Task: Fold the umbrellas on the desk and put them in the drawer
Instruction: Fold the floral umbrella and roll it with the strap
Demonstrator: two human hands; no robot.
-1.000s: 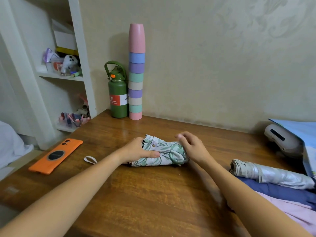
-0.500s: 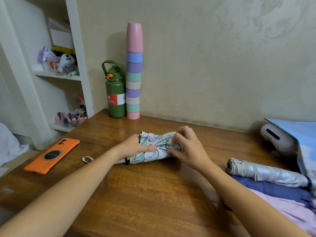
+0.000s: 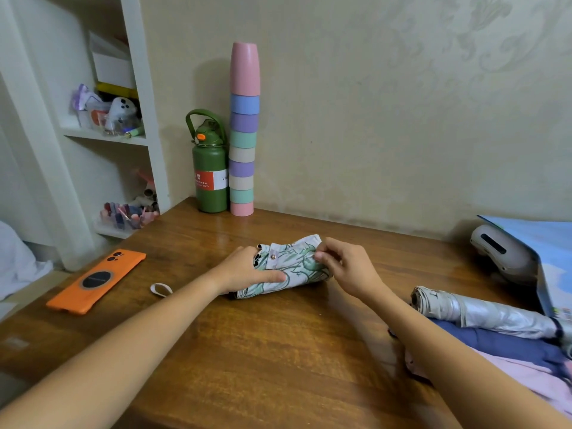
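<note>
umbrella [image 3: 288, 267] soft, springy (likely unrolls) | left hand [image 3: 247, 270] grips roll | right hand [image 3: 343, 267] pinches strap | hold mid-roll

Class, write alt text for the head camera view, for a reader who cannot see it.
Two hands roll a leaf-print umbrella on a wooden desk: the left hand holds it, the right hand pinches its fabric. Three more umbrellas lie at the right.
</note>
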